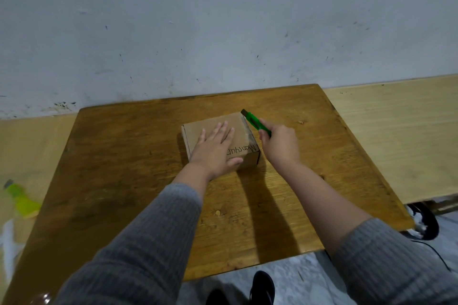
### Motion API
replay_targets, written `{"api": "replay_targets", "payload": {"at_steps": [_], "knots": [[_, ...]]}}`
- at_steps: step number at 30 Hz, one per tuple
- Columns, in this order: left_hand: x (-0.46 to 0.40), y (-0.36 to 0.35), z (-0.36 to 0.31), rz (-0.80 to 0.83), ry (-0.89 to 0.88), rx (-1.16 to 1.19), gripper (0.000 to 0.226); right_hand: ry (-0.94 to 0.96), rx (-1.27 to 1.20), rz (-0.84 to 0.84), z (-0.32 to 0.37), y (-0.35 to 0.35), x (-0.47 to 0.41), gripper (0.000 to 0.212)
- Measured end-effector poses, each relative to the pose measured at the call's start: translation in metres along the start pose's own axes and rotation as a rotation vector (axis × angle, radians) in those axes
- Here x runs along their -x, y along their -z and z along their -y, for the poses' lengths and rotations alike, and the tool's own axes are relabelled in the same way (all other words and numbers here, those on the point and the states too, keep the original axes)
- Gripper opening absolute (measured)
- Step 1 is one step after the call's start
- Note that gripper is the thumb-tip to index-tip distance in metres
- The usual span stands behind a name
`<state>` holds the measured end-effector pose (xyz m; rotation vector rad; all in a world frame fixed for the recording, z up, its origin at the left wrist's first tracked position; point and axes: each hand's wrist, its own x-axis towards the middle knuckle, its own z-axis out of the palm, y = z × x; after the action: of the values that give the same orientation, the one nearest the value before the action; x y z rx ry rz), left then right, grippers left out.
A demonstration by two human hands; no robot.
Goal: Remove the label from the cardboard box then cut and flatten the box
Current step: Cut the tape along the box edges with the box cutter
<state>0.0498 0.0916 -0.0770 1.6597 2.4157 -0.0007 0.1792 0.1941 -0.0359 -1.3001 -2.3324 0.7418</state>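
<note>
A small closed cardboard box (pixel 238 126) with handwritten lettering on its top sits in the middle of the wooden table (pixel 128 161). My left hand (pixel 214 150) lies flat on the box's top, fingers straight, pressing it down. My right hand (pixel 280 143) grips a green utility knife (pixel 254 122) just to the right of the box. The knife's tip is at the box's far right top corner, along a strip of clear tape on the right edge. I cannot make out a label on the box.
The table stands against a pale grey wall (pixel 223 20), with light wooden boards (pixel 396 136) on both sides. A yellow-green object (pixel 21 199) lies at the left. A dark shoe (pixel 262 287) and a black item (pixel 425 223) are on the floor.
</note>
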Motion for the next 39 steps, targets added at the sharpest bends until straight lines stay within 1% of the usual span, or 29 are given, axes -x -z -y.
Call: {"api": "replay_targets", "payload": {"at_steps": [8,13,17,26,31,39], "knots": [[0.001,-0.002,-0.002,0.013,0.013,-0.007,0.082,0.047,0.152,0.026,0.011,0.000,0.006,0.035],[0.004,-0.006,-0.004,-0.008,0.011,-0.009,0.074,0.077,0.290,0.091,0.021,0.001,0.001,0.034],[0.005,-0.009,-0.005,-0.024,0.015,-0.009,0.071,0.042,0.333,0.140,0.031,0.000,-0.004,0.031],[0.007,-0.008,-0.006,-0.036,0.027,0.003,0.070,0.008,0.299,0.205,0.025,0.016,0.002,0.031],[0.005,-0.011,-0.006,-0.050,0.029,0.010,0.074,0.032,0.264,0.140,0.012,0.018,0.022,0.038],[0.006,-0.011,-0.007,-0.041,0.036,0.010,0.075,0.037,0.240,0.102,0.004,0.023,0.046,0.038]]}}
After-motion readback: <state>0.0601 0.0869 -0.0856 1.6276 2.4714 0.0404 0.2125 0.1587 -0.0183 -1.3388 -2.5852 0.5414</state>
